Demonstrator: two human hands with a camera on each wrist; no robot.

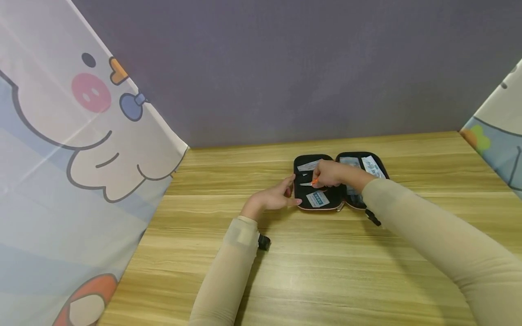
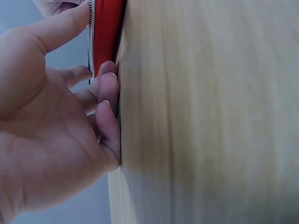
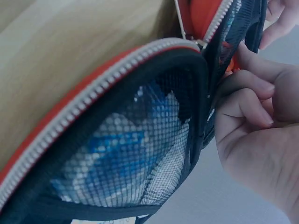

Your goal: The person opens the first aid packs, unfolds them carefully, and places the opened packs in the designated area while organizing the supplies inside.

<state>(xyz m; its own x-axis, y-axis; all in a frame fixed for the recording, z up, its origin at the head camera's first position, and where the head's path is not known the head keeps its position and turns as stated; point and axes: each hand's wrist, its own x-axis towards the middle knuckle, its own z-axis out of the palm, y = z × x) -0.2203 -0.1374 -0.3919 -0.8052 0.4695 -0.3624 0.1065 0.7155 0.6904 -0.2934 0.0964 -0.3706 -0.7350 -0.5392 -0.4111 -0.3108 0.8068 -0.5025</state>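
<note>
A black zip case [image 1: 334,198] with a red outer side lies spread apart on the wooden table. My right hand [image 1: 329,174] pinches the orange handle of small scissors [image 1: 306,184] over the case's left half. The scissors' metal blades point left; the fingers hide most of the handle. At the left rim, my left hand [image 1: 277,195] holds the case's corner, with its thumb and fingers spread along the edge. In the left wrist view, its lower fingers [image 2: 108,88] are curled near the tabletop beside the red side [image 2: 107,32].
White-and-blue packets [image 1: 318,199] sit in the left half. Behind mesh [image 3: 126,149] in the right half are blue and white packages, and a white printed packet [image 1: 372,166] lies there too. A grey wall [image 1: 285,72] stands behind the table [image 1: 318,267].
</note>
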